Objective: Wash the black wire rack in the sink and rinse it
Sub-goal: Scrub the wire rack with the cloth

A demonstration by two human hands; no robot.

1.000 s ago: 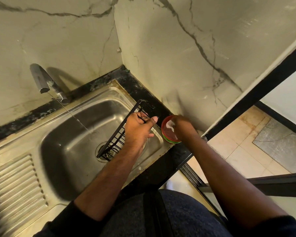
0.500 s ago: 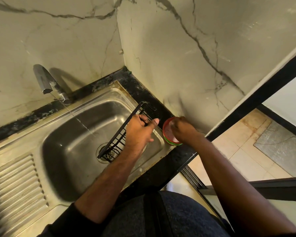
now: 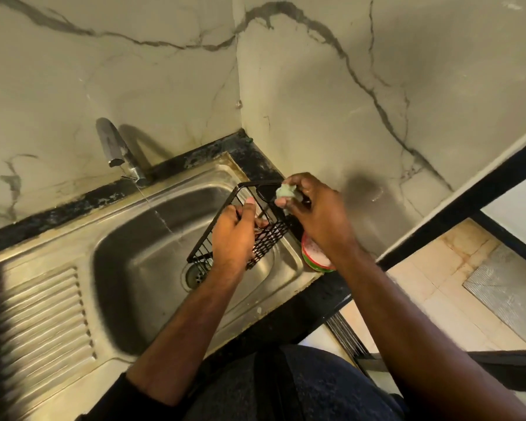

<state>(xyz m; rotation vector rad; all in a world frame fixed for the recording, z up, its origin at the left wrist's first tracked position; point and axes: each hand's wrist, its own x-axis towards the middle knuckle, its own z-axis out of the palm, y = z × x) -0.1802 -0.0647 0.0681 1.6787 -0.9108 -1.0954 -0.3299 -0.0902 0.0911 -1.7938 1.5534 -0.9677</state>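
Veined marble walls [image 3: 316, 101] meet in a corner above a brushed steel sink [image 3: 140, 268] with a ribbed drainboard, thin water falling from the tap [image 3: 113, 144]. Over the basin, the black wire rack [image 3: 255, 232] tilts, long axis running from drain toward corner. Left hand [image 3: 234, 241] fingers are curled around its mesh; right hand [image 3: 313, 211] pinches a pale soapy sponge [image 3: 286, 191] against the rim. Round red-and-green soap tub [image 3: 313, 256] on the counter, white paste inside.

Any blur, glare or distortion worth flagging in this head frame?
Head view: wide-angle bending curves the wall edges; the left edge of the drainboard smears into dark blur; soft glare on the sink basin; right hand casts a shadow on the wall; black wire rack reads clearly.
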